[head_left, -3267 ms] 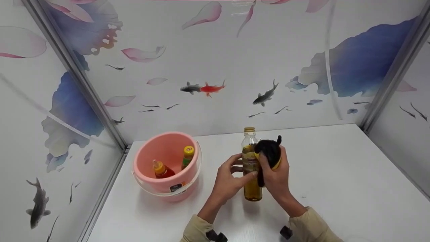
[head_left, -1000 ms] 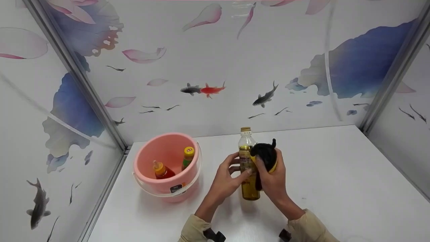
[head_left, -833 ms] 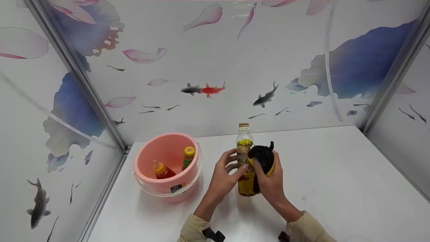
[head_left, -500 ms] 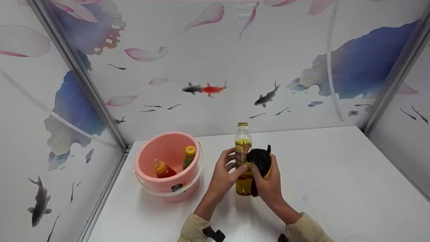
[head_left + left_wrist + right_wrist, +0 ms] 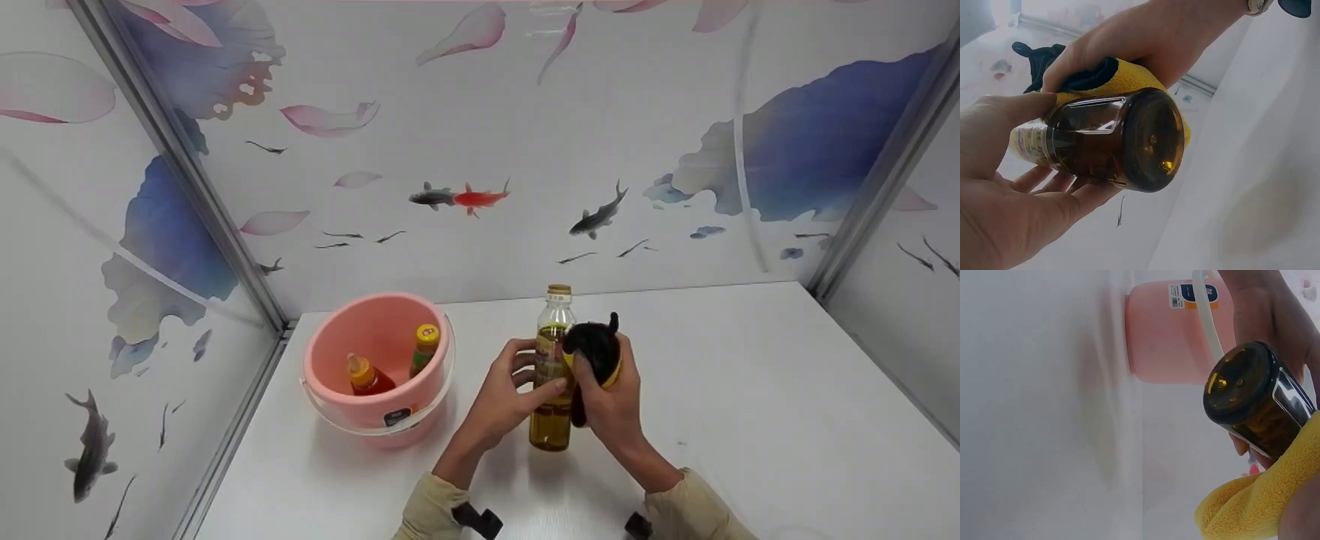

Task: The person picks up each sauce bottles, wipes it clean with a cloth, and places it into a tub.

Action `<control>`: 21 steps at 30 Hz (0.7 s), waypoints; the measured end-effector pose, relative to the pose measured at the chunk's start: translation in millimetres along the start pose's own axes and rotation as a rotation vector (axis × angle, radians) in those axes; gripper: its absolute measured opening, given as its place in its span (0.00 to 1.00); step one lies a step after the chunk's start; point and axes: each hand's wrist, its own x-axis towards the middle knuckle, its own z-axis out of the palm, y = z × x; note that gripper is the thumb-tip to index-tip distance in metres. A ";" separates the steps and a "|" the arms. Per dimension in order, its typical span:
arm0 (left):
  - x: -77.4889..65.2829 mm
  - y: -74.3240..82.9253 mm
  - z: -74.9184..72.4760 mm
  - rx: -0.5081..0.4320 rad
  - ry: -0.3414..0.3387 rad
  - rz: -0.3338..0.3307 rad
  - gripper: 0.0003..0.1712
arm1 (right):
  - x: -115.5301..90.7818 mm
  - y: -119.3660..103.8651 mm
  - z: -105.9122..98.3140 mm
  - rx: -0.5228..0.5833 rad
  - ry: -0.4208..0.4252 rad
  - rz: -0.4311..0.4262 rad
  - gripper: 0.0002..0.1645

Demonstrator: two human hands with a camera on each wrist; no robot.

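Left of both hands, a pink plastic bucket (image 5: 375, 367) with two small sauce bottles (image 5: 390, 364) inside stands on the white worktop (image 5: 750, 390). The left hand (image 5: 504, 394) grips a clear plastic bottle of golden oil (image 5: 553, 375), held upright just above the worktop. The right hand (image 5: 611, 397) presses a black-and-yellow cloth (image 5: 596, 349) against its right side, fingers curled around the cloth.

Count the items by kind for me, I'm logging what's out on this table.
Bottles: 3 - oil bottle in the hands, red-sauce bottle and green bottle in the bucket.
Buckets: 1 - pink bucket.
Cloths: 1 - black-and-yellow cloth.
Total: 5
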 end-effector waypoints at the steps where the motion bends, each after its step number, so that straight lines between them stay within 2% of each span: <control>1: -0.3 -0.1 0.0 0.004 -0.013 -0.003 0.40 | 0.6 -0.5 -1.0 0.000 0.008 0.003 0.27; 4: -1.0 -0.1 0.4 0.025 -0.024 -0.002 0.40 | 2.0 -1.9 -2.5 0.005 0.022 0.010 0.27; 7: -1.2 1.4 1.2 0.057 0.007 0.022 0.40 | 1.6 -2.5 -1.8 0.022 0.023 0.007 0.27; 16: -0.6 11.9 -3.7 0.106 0.214 0.144 0.42 | -6.0 1.7 4.1 0.011 -0.026 -0.006 0.27; 21: -5.3 29.3 -15.8 0.065 0.295 0.200 0.43 | -6.2 4.6 -0.8 0.022 -0.032 -0.030 0.25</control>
